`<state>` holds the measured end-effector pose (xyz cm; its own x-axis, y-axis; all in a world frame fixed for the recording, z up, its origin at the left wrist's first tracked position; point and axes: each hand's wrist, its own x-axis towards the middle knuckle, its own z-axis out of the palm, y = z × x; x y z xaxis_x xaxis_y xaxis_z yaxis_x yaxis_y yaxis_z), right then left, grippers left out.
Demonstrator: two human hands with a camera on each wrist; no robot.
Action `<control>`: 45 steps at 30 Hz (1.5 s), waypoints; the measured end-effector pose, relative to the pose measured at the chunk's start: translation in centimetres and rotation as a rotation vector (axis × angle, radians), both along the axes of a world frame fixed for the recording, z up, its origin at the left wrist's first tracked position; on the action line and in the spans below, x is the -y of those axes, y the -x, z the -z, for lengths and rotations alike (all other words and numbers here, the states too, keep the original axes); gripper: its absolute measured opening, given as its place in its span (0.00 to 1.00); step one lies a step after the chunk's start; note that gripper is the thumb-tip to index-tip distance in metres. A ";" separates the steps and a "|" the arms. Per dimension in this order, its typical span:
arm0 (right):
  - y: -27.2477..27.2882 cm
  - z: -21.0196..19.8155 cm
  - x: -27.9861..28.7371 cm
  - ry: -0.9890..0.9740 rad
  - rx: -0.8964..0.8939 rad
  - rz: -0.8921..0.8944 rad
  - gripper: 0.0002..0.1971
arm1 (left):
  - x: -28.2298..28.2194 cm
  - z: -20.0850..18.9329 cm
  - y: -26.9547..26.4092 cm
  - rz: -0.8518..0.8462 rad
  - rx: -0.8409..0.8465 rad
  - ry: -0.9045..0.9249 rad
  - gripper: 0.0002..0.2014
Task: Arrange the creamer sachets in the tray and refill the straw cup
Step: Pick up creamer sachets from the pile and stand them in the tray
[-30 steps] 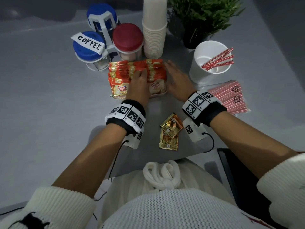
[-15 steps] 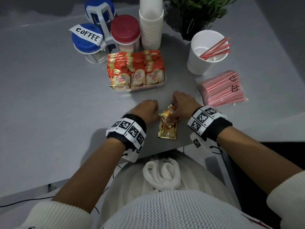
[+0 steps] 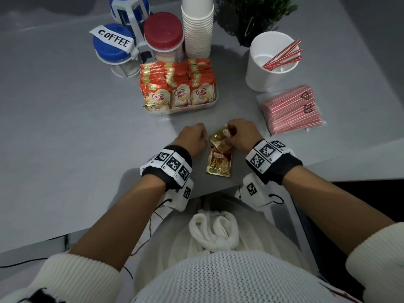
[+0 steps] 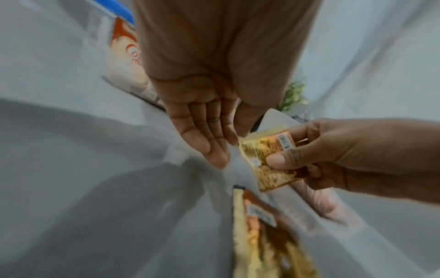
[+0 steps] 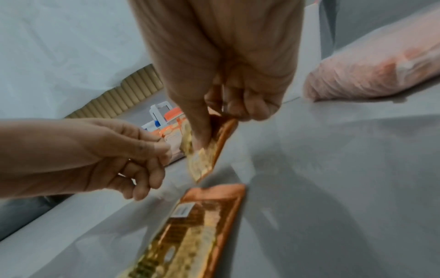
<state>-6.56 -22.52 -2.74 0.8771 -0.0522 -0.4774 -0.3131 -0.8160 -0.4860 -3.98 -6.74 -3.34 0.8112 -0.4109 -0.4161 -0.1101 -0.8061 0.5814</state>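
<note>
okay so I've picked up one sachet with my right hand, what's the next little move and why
Probably carry it forward and slot it into the tray. Your right hand pinches one sachet clear of the table, your left hand holds nothing, and the tray's sachets stand upright in rows. A second sachet lies flat near the table edge, so it likely goes next.

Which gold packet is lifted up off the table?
The gold sachet pinched in the right hand is lifted and tilted. The other gold sachet lies flat on the table, nearer the person, untouched.
</note>
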 end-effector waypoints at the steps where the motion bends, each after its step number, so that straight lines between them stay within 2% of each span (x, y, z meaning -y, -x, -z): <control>1: 0.0 -0.1 0.0 -0.041 0.084 0.047 0.11 | -0.1 -0.1 -0.1 -0.083 -0.017 0.059 0.09; 2: 0.0 -0.4 -0.1 -0.088 0.180 0.082 0.05 | -0.2 -0.3 -0.1 -0.173 -0.075 0.134 0.14; 5: 0.0 -1.4 -1.0 -0.138 0.405 0.070 0.10 | -0.3 -1.2 -0.1 -0.374 -0.364 0.344 0.30; 8: -0.1 -2.1 -2.1 -0.137 0.557 -0.014 0.10 | -0.4 -2.2 -0.3 -0.430 -0.472 0.459 0.35; 12: 0.5 -1.9 -3.0 -0.140 0.656 -0.115 0.12 | -0.9 -2.9 -0.6 -0.582 -0.544 0.705 0.33; 15: 0.5 -1.2 -3.0 -0.139 0.715 -0.177 0.12 | -1.2 -3.3 -0.8 -0.623 -0.492 0.774 0.15; 16: 0.4 -1.1 -3.0 -0.150 0.730 -0.168 0.12 | -1.3 -3.3 -0.9 -0.610 -0.459 0.759 0.11; 19: 0.2 -1.2 -2.8 -0.212 0.750 -0.073 0.12 | -1.7 -2.9 -1.1 -0.591 -0.348 0.709 0.14; 22: -0.4 -1.7 -2.8 -0.305 0.664 0.105 0.10 | -1.8 -2.9 -1.1 -0.586 -0.268 0.695 0.14; 24: -0.9 -2.0 -2.8 -0.331 0.564 0.176 0.12 | -1.9 -2.9 -1.1 -0.578 -0.251 0.700 0.14; 28: -1.7 -2.7 -3.1 -0.341 0.401 0.063 0.22 | -2.1 -2.9 -1.5 -0.453 -0.185 0.605 0.13; 32: -2.4 -2.3 -3.3 -0.268 0.344 -0.014 0.14 | -2.4 -3.0 -1.9 -0.456 0.015 0.504 0.09; 35: -3.2 -2.0 -3.3 -0.226 0.338 0.001 0.10 | -3.6 -3.2 -2.8 -0.450 0.271 0.336 0.10; 38: -4.2 -2.2 -3.3 -0.189 0.379 0.018 0.12 | -5.3 -3.0 -4.0 -0.415 0.435 0.097 0.15; 42: -6.2 -2.6 -3.6 -0.221 0.423 0.105 0.15 | -7.2 -2.9 -5.3 -0.279 0.496 -0.206 0.18; 45: -7.4 -3.2 -4.1 -0.265 0.447 0.155 0.14 | -7.7 -2.9 -6.0 -0.180 0.498 -0.268 0.14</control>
